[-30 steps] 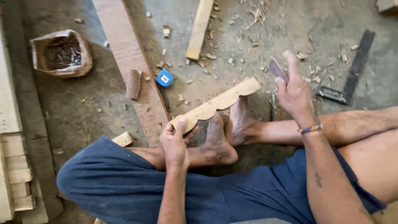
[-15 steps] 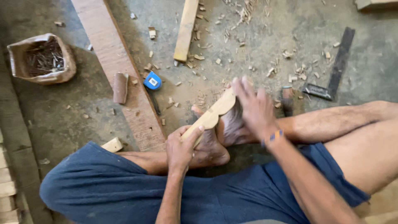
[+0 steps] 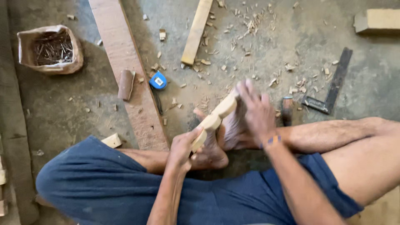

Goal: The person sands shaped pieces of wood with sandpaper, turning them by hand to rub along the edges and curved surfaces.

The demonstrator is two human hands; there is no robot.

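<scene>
A pale wooden strip (image 3: 214, 116) with a scalloped edge slants up from lower left to upper right over my bare feet (image 3: 212, 152). My left hand (image 3: 183, 148) grips its near end. My right hand (image 3: 256, 110) lies over the far end, fingers folded round it and blurred by motion. Whatever is under that palm is hidden. I sit on the floor in blue shorts (image 3: 104, 183), legs crossed.
A long reddish plank (image 3: 121, 54) runs up the left. Beside it lie a blue tape measure (image 3: 158, 80) and a brown roll (image 3: 125, 84). A bag of nails (image 3: 50, 49) sits far left. A try square (image 3: 333, 85), a tool handle (image 3: 286, 109), a wood stick (image 3: 196, 31) and chips litter the floor.
My right hand, raised at the right with a dark piece a second ago, has come down onto the strip's far end. The strip has tilted steeper against my feet.
</scene>
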